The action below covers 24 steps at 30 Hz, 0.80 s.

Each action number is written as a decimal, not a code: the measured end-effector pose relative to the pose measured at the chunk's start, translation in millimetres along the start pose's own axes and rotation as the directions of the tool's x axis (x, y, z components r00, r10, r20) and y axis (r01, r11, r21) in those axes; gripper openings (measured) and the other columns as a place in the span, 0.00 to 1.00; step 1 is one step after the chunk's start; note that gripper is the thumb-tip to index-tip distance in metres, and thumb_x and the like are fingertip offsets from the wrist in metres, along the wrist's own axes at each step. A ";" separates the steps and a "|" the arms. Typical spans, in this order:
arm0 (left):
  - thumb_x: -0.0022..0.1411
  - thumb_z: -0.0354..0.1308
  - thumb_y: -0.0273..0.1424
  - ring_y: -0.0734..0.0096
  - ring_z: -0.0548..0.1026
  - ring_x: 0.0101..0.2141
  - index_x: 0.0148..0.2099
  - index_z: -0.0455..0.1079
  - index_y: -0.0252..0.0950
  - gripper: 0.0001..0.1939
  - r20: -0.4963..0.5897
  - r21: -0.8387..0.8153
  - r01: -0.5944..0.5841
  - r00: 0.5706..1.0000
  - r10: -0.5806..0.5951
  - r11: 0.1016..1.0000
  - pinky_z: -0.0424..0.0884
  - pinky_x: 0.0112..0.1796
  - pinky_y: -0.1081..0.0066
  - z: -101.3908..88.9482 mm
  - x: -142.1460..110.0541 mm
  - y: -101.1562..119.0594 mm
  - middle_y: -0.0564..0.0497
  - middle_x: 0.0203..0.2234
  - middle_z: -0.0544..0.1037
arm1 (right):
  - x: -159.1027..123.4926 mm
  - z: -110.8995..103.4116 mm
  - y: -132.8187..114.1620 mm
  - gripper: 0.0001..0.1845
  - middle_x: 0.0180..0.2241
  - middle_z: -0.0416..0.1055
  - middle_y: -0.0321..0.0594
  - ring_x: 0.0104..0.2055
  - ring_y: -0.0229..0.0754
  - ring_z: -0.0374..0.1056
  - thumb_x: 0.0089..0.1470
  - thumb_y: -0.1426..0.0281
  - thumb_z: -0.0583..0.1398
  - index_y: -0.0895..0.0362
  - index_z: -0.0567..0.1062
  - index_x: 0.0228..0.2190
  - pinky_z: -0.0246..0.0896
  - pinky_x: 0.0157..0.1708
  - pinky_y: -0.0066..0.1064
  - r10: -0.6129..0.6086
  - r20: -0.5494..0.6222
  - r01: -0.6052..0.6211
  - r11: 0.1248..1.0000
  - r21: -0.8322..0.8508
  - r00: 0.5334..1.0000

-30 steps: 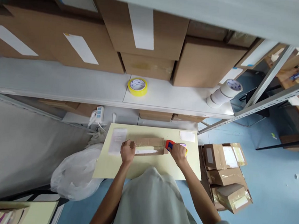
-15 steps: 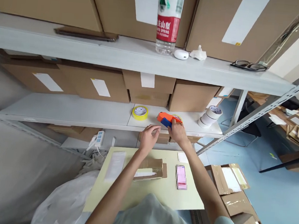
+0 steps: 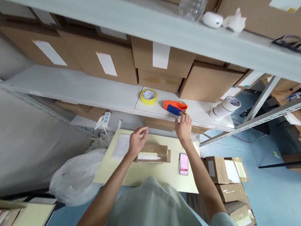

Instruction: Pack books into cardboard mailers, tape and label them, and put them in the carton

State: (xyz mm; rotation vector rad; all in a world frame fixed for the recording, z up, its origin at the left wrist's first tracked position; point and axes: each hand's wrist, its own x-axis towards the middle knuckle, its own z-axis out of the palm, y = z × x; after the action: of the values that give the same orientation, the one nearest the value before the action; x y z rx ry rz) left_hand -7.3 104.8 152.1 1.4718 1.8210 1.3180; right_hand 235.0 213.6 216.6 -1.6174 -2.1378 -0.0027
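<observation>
An orange and blue tape dispenser lies on the middle shelf near its front edge. My right hand is just in front of it, thumb and fingers apart; whether a fingertip still touches the dispenser I cannot tell. Lower and to the left, my left hand hovers at the left end of a small cardboard box, its fingers loosely bent with nothing in them. The box lies on the pale yellow tabletop, with a white item showing inside. A roll of yellow tape rests left of the dispenser.
White tape rolls are stacked at the shelf's right end. A phone lies right of the box, a clear plastic sheet to its left. Cartons stand on the floor at right. The upper shelf overhangs.
My right hand has let go of the tape dispenser, which now lies on the shelf, and drawn back toward me. My left hand has moved down and left toward the box. The view has tilted down.
</observation>
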 end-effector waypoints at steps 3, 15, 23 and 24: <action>0.68 0.61 0.35 0.58 0.84 0.47 0.58 0.75 0.36 0.19 -0.018 0.092 0.275 0.961 -0.275 0.957 0.79 0.50 0.62 -6.2 -43.8 -59.5 0.40 0.53 0.84 | -65.6 25.0 4.3 0.27 0.65 0.70 0.63 0.68 0.56 0.67 0.77 0.62 0.48 0.65 0.64 0.67 0.62 0.65 0.44 0.117 0.121 -0.129 0.988 0.090 0.986; 0.59 0.70 0.53 0.41 0.79 0.55 0.61 0.70 0.33 0.38 -0.022 0.359 0.437 0.887 -0.461 0.825 0.74 0.50 0.58 60.2 -110.4 -90.9 0.31 0.54 0.80 | -194.3 121.8 -36.3 0.44 0.62 0.73 0.68 0.57 0.57 0.78 0.73 0.48 0.53 0.68 0.56 0.73 0.72 0.48 0.37 0.457 0.568 -0.447 0.879 -0.168 0.685; 0.62 0.65 0.49 0.54 0.84 0.43 0.44 0.84 0.39 0.20 0.000 0.011 0.625 0.780 -0.625 0.780 0.76 0.44 0.65 36.8 -110.2 -130.1 0.49 0.34 0.87 | -211.6 131.4 2.6 0.40 0.38 0.83 0.45 0.42 0.48 0.78 0.74 0.48 0.41 0.62 0.80 0.55 0.70 0.38 0.28 0.466 0.598 -0.681 0.706 0.193 0.652; 0.62 0.66 0.49 0.54 0.84 0.43 0.44 0.85 0.38 0.20 0.016 -0.017 0.628 0.779 -0.627 0.778 0.77 0.44 0.65 34.1 -110.2 -132.1 0.48 0.34 0.87 | -212.8 131.5 5.0 0.41 0.36 0.82 0.44 0.41 0.48 0.77 0.73 0.47 0.41 0.62 0.82 0.52 0.70 0.37 0.28 0.458 0.598 -0.688 0.689 0.229 0.658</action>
State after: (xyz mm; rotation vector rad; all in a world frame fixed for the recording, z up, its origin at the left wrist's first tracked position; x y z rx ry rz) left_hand -8.2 20.1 -1.5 0.7236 2.0277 0.9705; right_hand 236.8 56.6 21.8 -2.0855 -1.6035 1.1533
